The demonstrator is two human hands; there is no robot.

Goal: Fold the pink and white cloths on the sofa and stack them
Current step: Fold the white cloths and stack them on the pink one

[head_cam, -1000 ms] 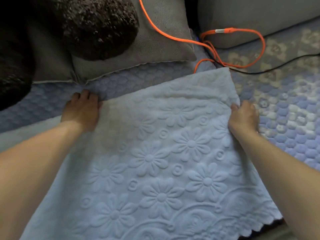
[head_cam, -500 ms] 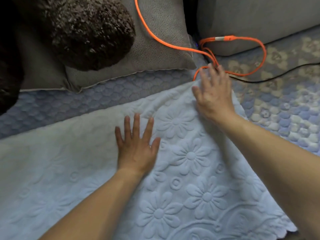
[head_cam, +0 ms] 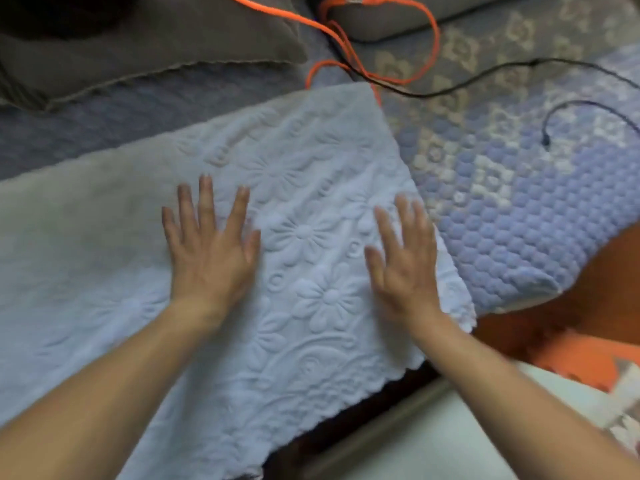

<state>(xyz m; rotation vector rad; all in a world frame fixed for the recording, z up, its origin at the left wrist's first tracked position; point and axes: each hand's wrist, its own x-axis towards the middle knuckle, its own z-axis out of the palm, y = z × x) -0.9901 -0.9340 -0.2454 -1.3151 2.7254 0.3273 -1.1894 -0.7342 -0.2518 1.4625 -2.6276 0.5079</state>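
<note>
Left hand [head_cam: 211, 251] & right hand [head_cam: 403, 261] flat on white cloth [head_cam: 311, 188] — fingers spread.

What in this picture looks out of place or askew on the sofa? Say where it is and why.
An orange cable and a black cable lie loose on the sofa cover, the orange one running under the white cloth's far corner. The cloth's scalloped edge overhangs the seat front.
</note>
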